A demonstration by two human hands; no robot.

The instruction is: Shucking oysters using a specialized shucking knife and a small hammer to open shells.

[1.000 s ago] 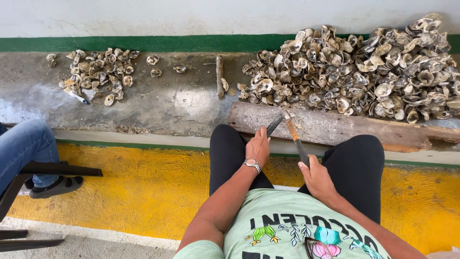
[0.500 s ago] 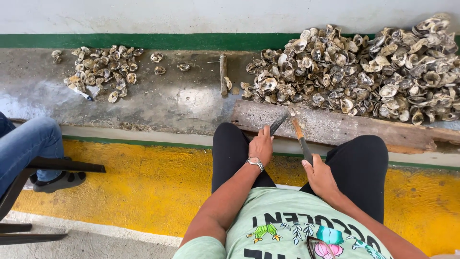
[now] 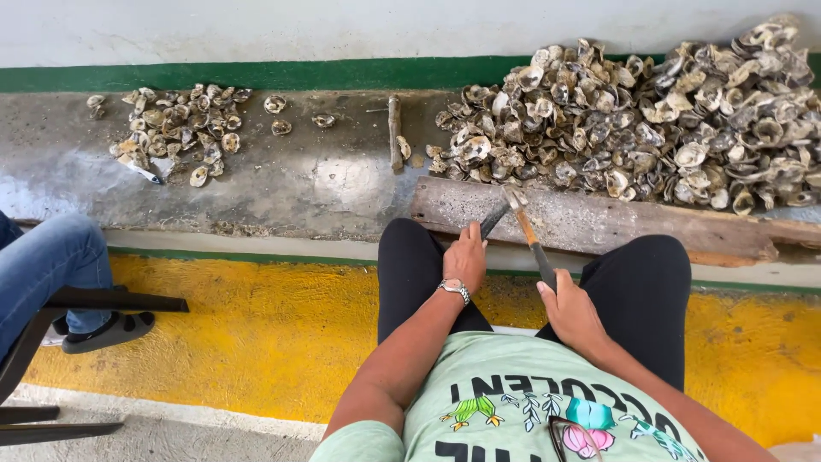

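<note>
Right hand [image 3: 571, 310] clenched on wooden-handled hammer [image 3: 528, 235], head now lowered onto weathered wooden plank [image 3: 599, 224] — strike delivered. Left hand [image 3: 466, 257] closed on dark slender tool [image 3: 493, 220], unmoved. Large grey oyster-shell heap [image 3: 650, 120] behind plank.

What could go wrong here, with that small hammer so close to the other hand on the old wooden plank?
The head of the small wooden-handled hammer, held in the right hand, sits very near the left hand, which holds a dark, narrow thing on the weathered wooden plank; a misplaced blow might hit the fingers. The big heap of rough grey shells lies right behind the plank, so chips could fly toward the person's face.
</note>
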